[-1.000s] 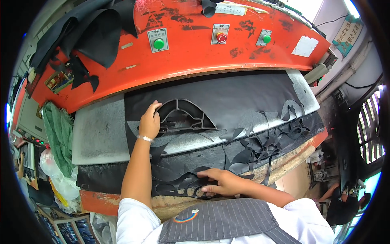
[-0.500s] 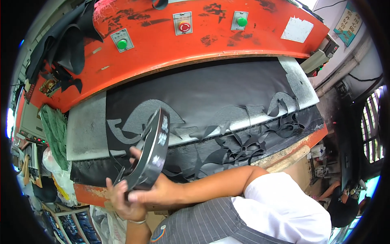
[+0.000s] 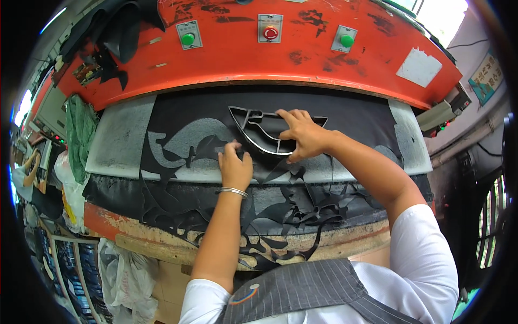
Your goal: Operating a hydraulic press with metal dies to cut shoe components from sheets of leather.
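A curved metal cutting die [image 3: 263, 141], dark-sided with bright edges and crossbars, lies on a black leather-like sheet [image 3: 189, 105]. My right hand [image 3: 305, 135] grips the die's right part, its fingers over the far wall and the thumb at the near one. My left hand [image 3: 236, 168] is left of and nearer than the die, over the sheet's cut edge. Its fingers are apart and bent, with nothing visible in them. Curved cut-outs beside it bare the grey cutting board [image 3: 121, 137]. Black offcuts [image 3: 280, 211] hang in loops along the near side.
An orange-red press beam [image 3: 226, 59] spans the far side, carrying a red stop button [image 3: 271, 33] and green buttons [image 3: 346, 40] on either side. Black scraps [image 3: 127, 38] drape over its left end. A worn wooden edge [image 3: 156, 247] runs along the front. Plastic bags [image 3: 127, 278] hang lower left.
The die has gone from upright in both hands near my body to lying on the sheet farther away. My left hand has let go of it. The view has shifted.
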A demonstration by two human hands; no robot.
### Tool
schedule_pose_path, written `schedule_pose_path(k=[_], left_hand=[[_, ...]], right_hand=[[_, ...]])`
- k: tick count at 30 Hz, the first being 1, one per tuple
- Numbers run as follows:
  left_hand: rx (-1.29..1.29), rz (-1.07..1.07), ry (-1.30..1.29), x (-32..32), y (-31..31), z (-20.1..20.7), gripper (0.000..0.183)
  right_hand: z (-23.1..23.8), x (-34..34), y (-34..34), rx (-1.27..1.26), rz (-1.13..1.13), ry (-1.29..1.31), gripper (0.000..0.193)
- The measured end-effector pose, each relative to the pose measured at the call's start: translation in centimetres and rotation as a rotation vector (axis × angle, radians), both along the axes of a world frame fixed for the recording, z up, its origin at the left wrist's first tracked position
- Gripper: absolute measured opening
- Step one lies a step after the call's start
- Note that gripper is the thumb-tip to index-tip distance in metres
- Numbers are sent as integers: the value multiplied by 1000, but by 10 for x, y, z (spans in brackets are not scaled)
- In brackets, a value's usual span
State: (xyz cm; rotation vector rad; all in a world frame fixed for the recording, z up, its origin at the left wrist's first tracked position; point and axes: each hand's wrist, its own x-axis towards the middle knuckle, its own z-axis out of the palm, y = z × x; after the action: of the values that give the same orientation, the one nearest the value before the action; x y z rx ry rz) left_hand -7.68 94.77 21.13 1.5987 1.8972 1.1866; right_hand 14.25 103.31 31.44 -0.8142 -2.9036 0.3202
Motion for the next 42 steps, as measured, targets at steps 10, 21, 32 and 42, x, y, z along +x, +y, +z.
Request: schedule_pose_path(k=[10, 21, 32, 42], left_hand=[[36, -72, 226, 15, -7, -8, 28], [53, -83, 228, 4, 0, -8, 29], [6, -137, 150, 7, -5, -3, 35], [200, 9, -455, -58, 4, 1, 26]], right_hand=[[-36, 4, 18, -30, 35, -101, 69], [-81, 25, -16, -107, -751, 282, 84], [-88, 36, -28, 103, -638, 289, 86], [-33, 43, -40, 164, -761, 986, 90]])
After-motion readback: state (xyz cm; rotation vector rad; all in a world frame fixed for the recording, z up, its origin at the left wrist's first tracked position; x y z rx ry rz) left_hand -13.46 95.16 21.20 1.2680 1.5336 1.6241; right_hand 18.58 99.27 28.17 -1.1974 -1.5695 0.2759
